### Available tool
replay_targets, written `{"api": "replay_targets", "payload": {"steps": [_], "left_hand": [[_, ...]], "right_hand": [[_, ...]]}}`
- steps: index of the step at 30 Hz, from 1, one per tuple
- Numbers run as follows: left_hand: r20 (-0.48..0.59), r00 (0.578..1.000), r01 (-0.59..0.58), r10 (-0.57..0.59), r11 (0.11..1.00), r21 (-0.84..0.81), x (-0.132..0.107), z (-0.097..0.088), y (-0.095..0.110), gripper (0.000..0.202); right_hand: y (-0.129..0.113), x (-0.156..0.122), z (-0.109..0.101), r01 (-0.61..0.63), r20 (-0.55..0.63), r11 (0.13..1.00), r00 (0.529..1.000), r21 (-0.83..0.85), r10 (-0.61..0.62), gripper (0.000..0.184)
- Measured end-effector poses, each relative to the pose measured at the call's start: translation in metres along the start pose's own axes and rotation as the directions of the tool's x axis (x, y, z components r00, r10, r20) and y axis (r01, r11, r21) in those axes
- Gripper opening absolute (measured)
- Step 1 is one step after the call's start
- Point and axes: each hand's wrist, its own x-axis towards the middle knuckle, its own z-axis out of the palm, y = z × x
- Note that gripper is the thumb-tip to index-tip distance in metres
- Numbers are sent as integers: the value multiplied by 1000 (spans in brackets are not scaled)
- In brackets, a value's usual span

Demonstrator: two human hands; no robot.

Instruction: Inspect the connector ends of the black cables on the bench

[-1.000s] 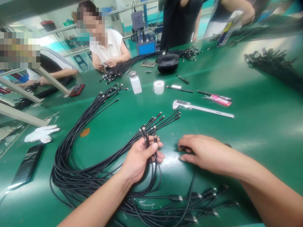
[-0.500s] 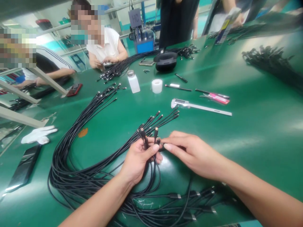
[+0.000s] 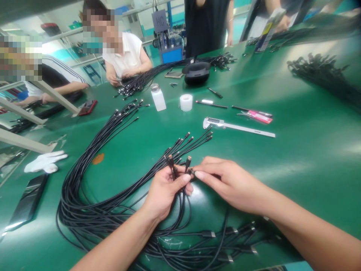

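Note:
My left hand (image 3: 166, 190) is closed around several black cables (image 3: 180, 210), their plug ends (image 3: 188, 162) poking up past the thumb and fingers. Thumb and forefinger of my right hand (image 3: 225, 180) pinch a small dark piece beside the left thumb tip. It looks like another cable plug, but the fingers cover most of it. Under and left of my hands, a large bundle of black cables (image 3: 69, 188) curves over the green table. Some of its plugs (image 3: 208, 137) lie just beyond my left hand; more plugs (image 3: 208, 234) with flat metal ends lie in front of me.
Beyond my hands are a digital caliper (image 3: 239, 127), a tape roll (image 3: 186, 102), a white bottle (image 3: 158, 98) and pens (image 3: 211, 104). A white glove (image 3: 46, 162) and a dark phone-like slab (image 3: 28, 201) lie left. Co-workers (image 3: 124, 56) sit across the table.
The plug standing up by my left thumb now leans more to the right. My right fingertips stay close to the left thumb, and the whole view has shifted slightly.

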Motion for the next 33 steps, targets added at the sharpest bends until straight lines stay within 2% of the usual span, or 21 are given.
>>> {"api": "replay_targets", "payload": {"steps": [14, 25, 33], "left_hand": [[-2, 1000, 3, -3, 1000, 14, 0, 1, 0, 24], [-3, 1000, -4, 5, 1000, 12, 1, 1, -2, 22], [-27, 999, 22, -23, 1000, -18, 0, 2, 1, 25]], "right_hand": [[-2, 1, -1, 17, 23, 1000, 1000, 18, -18, 34], [-1, 1, -2, -26, 28, 1000, 999, -11, 27, 39], [4, 2, -4, -100, 11, 990, 995, -100, 102, 40]]}}
